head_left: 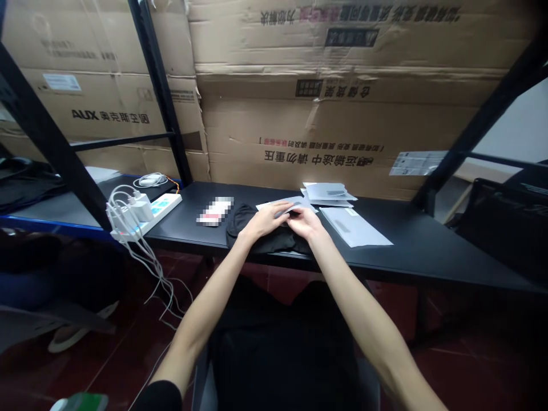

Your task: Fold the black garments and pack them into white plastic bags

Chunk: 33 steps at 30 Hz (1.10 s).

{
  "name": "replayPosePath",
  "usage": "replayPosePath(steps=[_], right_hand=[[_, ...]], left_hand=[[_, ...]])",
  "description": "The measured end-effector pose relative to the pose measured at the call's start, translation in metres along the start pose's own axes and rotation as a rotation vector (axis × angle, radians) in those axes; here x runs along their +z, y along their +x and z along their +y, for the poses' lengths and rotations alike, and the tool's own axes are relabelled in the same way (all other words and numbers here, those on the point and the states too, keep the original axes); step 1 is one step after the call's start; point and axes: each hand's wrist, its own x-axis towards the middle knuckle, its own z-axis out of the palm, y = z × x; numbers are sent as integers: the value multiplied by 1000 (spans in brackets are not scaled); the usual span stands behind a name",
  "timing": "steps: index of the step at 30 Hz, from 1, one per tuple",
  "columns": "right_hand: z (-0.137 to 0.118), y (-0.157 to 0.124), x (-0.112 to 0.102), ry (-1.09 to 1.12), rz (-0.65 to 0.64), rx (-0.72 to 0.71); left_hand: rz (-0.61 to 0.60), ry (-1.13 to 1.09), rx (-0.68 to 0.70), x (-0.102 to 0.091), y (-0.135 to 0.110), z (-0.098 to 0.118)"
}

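My left hand (268, 220) and my right hand (306, 222) meet near the front edge of the black desk (188, 225). Between them is a pale, flat paper envelope (305, 202), tilted, with the fingers of both hands closed on its near edge. Part of the envelope is covered by the fingers. A crumpled black cloth item (243, 220) lies under my hands and wrists; its exact kind is not clear. Just right of my right hand rests another white envelope (357, 226) with a grey printed patch. Behind it sits a small stack of white envelopes (327, 193).
At the left end, a white power strip (160, 212) carries several plugs, and cables (160, 279) hang off the edge. A blurred-out flat item (215, 211) lies left of the cloth. Cardboard sheets (342, 120) stand behind the desk, between black metal posts (160, 85).
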Motion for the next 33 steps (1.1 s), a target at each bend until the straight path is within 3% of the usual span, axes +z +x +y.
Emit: replayPosePath(steps=[6, 11, 14, 17, 21, 23, 27, 33], right_hand=[[-33, -37, 6, 31, 62, 195], [-51, -84, -11, -40, 168, 234], [-47, -114, -16, -70, 205, 179], [-29, -133, -5, -198, 146, -88], [-1, -122, 18, -714, 35, -531], [8, -106, 22, -947, 14, -677], [7, -72, 10, -1188, -29, -766], [-15, -46, -18, -1393, -211, -728]], left_hand=[[-33, 222, -24, -26, -38, 7], [15, 352, -19, -40, -61, 10], [34, 413, 29, -41, -64, 14], [59, 425, 55, -39, -64, 16], [124, 416, 102, -35, -64, 14], [155, 406, 129, -35, -63, 12], [190, 374, 135, -35, -62, 11], [189, 358, 143, -37, -64, 12]])
